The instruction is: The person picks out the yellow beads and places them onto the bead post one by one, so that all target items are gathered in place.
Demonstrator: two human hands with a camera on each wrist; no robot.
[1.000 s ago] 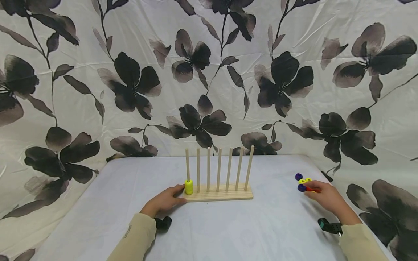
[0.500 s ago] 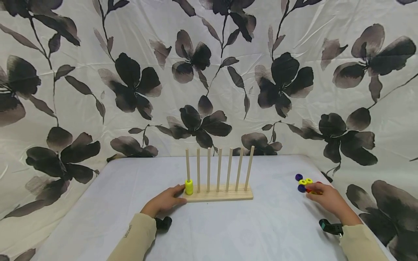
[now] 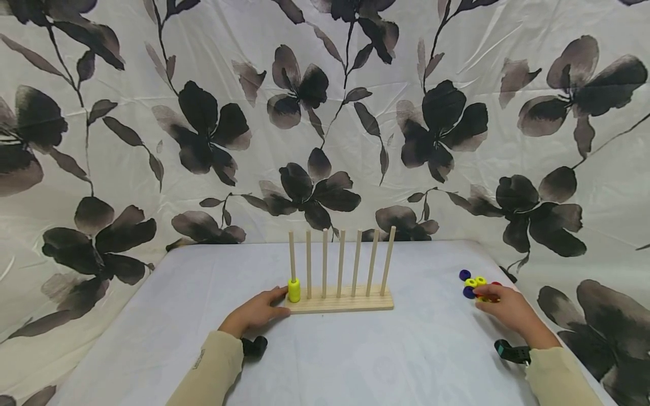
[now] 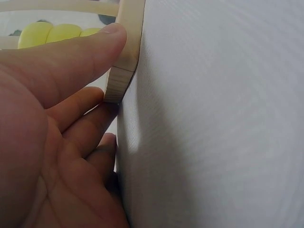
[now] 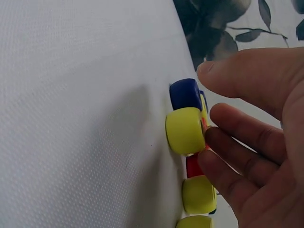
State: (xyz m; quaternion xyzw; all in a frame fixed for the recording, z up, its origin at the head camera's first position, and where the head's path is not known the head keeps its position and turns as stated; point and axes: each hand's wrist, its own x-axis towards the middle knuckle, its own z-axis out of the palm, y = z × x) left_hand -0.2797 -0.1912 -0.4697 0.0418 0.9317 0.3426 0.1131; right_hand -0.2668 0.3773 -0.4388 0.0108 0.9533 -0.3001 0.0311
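A wooden peg stand (image 3: 340, 305) with a row of upright pegs stands mid-table. Yellow beads (image 3: 294, 292) are stacked on its leftmost peg. My left hand (image 3: 255, 312) holds the base's left end, thumb along the front and fingers against the end; the left wrist view shows this closely. Over at the right, my right hand (image 3: 509, 307) reaches over a cluster of loose beads. In the right wrist view its thumb is apart from the fingers, and the fingertips are right at a yellow bead (image 5: 184, 130). A blue bead (image 5: 185, 94) and a red bead (image 5: 193, 166) are beside it.
Another blue bead (image 3: 464, 274) lies at the far side of the cluster, close to the table's right edge. A white cloth (image 3: 386, 355) covers the table. Behind it hangs a floral curtain (image 3: 376, 169).
My right hand has shifted slightly to the right over the loose beads, uncovering more of the yellow ones. My left hand stays on the stand.
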